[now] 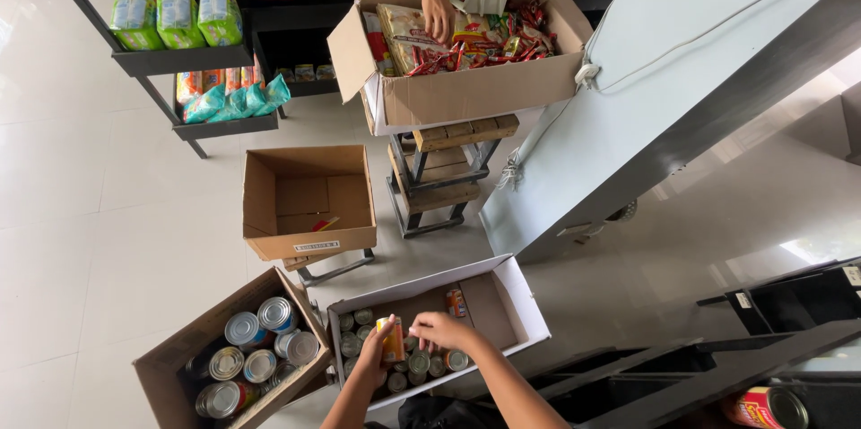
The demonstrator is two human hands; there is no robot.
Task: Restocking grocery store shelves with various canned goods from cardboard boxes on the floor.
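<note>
White floor tiles spread under a shop corner crowded with boxes and black shelving. Our left hand (375, 359) had its fingers clamped around an orange can (390, 340), held upright just above the white box (529, 308), so the label faced up and the grip stayed clear of the tins below. Our right hand (438, 330) hovered just beside it with fingers curled together over the can's top edge; we could not tell whether it pinched anything of its own. Beneath both hands, small silver tins (418, 363) stood packed on end along the near side of the white box, and one more orange can (456, 303) lay on its side by the far wall. To the left, a brown box (170, 357) held larger silver cans (242, 329), also upright, probably to fit more in. Beyond it an almost empty box (309, 191) sat on a low stand. Farther off, another person's hand (438, 13) reached into a big box (466, 88) heaped with red packets (502, 39), which rested on a wooden stool (444, 173) to bring it up to working height. Green packs (175, 18) lined the shelf (179, 60) at the far left.
</note>
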